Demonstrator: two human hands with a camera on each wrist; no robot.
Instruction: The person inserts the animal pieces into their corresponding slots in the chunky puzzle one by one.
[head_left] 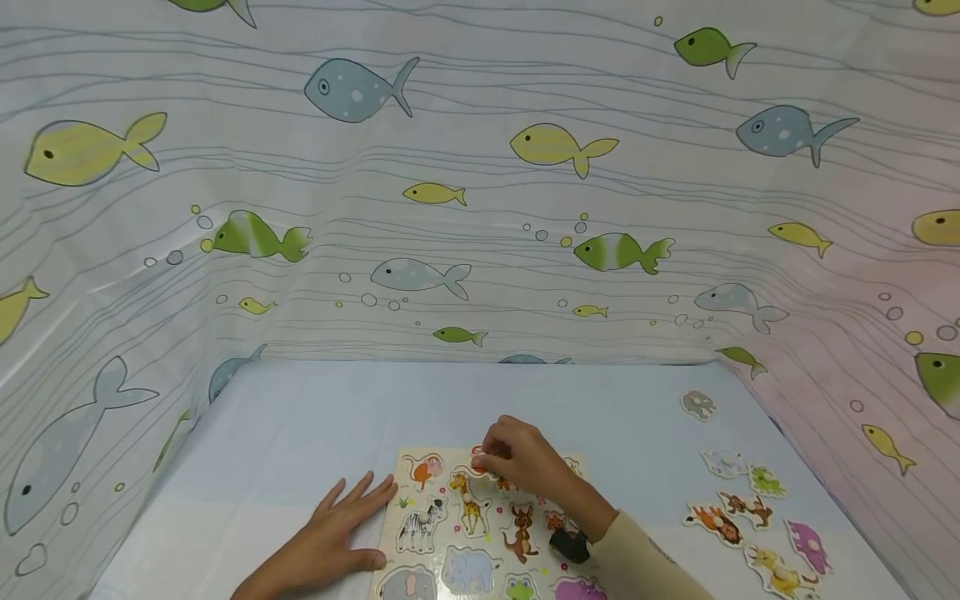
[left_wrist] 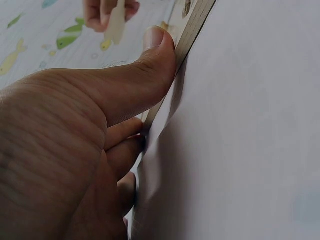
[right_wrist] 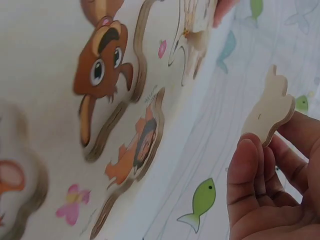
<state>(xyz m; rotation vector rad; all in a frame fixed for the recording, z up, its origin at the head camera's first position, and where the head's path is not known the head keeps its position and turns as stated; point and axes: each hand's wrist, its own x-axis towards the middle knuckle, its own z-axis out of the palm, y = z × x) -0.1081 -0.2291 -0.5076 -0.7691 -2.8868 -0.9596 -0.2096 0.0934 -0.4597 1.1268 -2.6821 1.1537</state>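
A: Starting at the left, what's that hand up to?

B: The left hand point(head_left: 337, 529) has its fingers spread, thumb against the near-left rim of the puzzle board point(head_left: 392, 521). It touches the edge but grips nothing.

A: And the right hand point(head_left: 532, 462)?

B: Nearly closed: thumb and fingers pinch a thin wooden piece point(right_wrist: 272, 107), held near the board's far edge and apart from its surface. I can't make out the picture on it.

A: How would it handle?

B: Light and stiff, I'd judge, with smooth faces that could slip a little. The narrow bumps look likeliest to chip, so the broad body, held by its edges, seems the safest place to take hold.

A: What about edges and room?

B: At the left, the hand crowds the rim. Across the middle, the cut-outs have stepped walls that might catch a piece carried low. Beyond the far edge, the tabletop point(head_left: 637, 450) gives room to lift and turn. Rightward it runs on to the loose pieces, among them a lion point(head_left: 715, 523) and, farther right, a purple animal point(head_left: 808, 546).
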